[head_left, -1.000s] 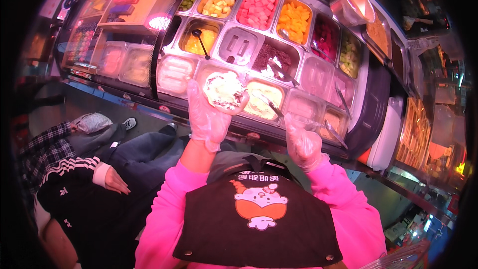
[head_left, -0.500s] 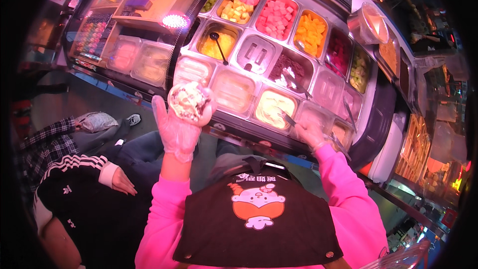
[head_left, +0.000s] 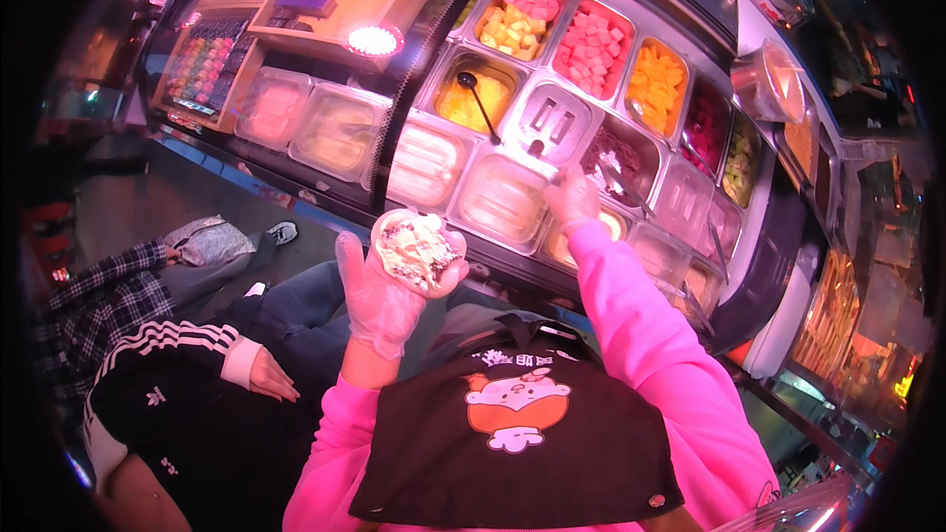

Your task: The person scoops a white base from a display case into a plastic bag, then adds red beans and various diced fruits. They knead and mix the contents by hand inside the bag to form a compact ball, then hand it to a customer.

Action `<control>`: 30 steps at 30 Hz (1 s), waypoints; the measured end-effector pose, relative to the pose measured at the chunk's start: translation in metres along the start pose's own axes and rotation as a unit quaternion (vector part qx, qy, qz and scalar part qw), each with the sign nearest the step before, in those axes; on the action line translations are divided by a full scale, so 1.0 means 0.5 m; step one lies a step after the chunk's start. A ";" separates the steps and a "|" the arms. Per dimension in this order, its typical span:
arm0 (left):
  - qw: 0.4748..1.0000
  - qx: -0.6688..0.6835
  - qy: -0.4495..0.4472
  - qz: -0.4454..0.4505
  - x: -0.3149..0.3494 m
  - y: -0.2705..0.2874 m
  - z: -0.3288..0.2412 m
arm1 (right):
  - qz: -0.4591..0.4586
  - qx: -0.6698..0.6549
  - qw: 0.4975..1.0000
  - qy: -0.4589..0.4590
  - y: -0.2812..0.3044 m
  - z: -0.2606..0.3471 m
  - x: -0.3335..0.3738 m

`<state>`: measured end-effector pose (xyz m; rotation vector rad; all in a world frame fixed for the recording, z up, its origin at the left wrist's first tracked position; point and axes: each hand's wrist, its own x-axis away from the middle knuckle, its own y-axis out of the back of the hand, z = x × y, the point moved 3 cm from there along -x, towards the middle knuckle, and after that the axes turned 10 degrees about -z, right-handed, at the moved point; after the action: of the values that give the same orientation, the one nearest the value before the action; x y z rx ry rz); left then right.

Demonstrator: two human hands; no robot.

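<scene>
My left hand [head_left: 382, 298], in a clear glove, cups a round pale piece topped with cream and a dark purple filling [head_left: 419, 254], fingers curled around its edge. My right hand [head_left: 572, 199], also gloved, is over the front of the metal trays, between a slotted-lid tray [head_left: 548, 122] and the tray of dark purple filling [head_left: 621, 160]. Its fingers point away from me and are too unclear to show what they grip. Under my right forearm, the pale cream tray [head_left: 609, 225] is mostly hidden.
Pink cubes [head_left: 591, 47], orange fruit pieces [head_left: 654, 87] and a yellow filling with a black spoon [head_left: 473, 99] fill other trays. A wooden display box [head_left: 325, 10] stands at the left. Beside me on the left is a person in a black top [head_left: 197, 424].
My right hand has left the cream tray and spatula handle, moving left and farther away. The trays sit farther right in view; my left hand still holds the filled round piece.
</scene>
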<state>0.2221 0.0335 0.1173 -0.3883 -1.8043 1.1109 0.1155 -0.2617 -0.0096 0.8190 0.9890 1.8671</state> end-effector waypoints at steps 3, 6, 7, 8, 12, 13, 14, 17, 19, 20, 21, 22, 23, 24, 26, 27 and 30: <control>1.000 0.005 0.011 0.010 -0.005 0.011 -0.017 | 0.059 0.047 0.996 0.045 0.018 -0.009 -0.008; 0.998 -0.001 0.041 0.054 -0.005 0.021 -0.023 | 0.087 -0.118 0.989 0.005 0.041 -0.014 -0.006; 0.996 0.021 0.058 0.065 -0.005 0.024 -0.023 | 0.132 -0.259 0.957 -0.014 0.048 -0.012 0.000; 0.996 0.018 0.063 0.057 -0.003 0.029 -0.023 | 0.185 -0.390 0.901 -0.047 0.054 -0.010 0.007; 0.995 0.001 0.087 0.040 -0.003 0.044 -0.020 | 0.221 -0.541 0.808 -0.079 0.056 0.028 0.016; 0.995 0.006 0.094 0.038 -0.004 0.046 -0.018 | 0.206 -0.545 0.809 -0.080 0.046 0.045 0.015; 0.994 0.008 0.102 0.037 -0.005 0.048 -0.017 | 0.235 -0.535 0.810 -0.056 0.035 0.069 0.011; 0.993 0.002 0.109 0.046 -0.011 0.050 -0.012 | 0.201 -0.562 0.801 -0.045 -0.035 0.148 0.002; 0.994 -0.003 0.104 0.041 -0.015 0.053 -0.011 | 0.190 -0.544 0.813 -0.082 -0.085 0.187 -0.012; 0.993 -0.001 0.107 0.043 -0.017 0.054 -0.011 | 0.192 -0.546 0.811 -0.087 -0.109 0.202 -0.017; 0.993 0.002 0.109 0.044 -0.018 0.054 -0.011 | 0.194 -0.548 0.809 -0.089 -0.129 0.213 -0.020; 0.993 -0.002 0.107 0.041 -0.019 0.055 -0.012 | 0.196 -0.550 0.807 -0.091 -0.148 0.221 -0.023; 0.994 -0.005 0.104 0.038 -0.019 0.056 -0.014 | 0.195 -0.536 0.814 -0.112 -0.165 0.221 -0.026; 0.994 -0.004 0.104 0.037 -0.019 0.056 -0.016 | 0.205 -0.542 0.809 -0.100 -0.175 0.221 -0.028; 0.995 -0.018 0.096 0.037 -0.020 0.055 -0.022 | 0.204 -0.485 0.846 -0.090 -0.185 0.212 -0.038; 0.994 -0.014 0.099 0.041 -0.022 0.055 -0.025 | 0.208 -0.454 0.862 -0.086 -0.189 0.209 -0.042; 0.995 -0.012 0.092 0.045 -0.022 0.051 -0.028 | 0.138 -0.311 0.940 -0.008 -0.180 0.216 -0.046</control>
<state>0.2346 0.0473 0.0921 -0.5717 -1.6523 1.0799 0.2481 -0.2186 -0.0402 0.5976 0.2301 2.2281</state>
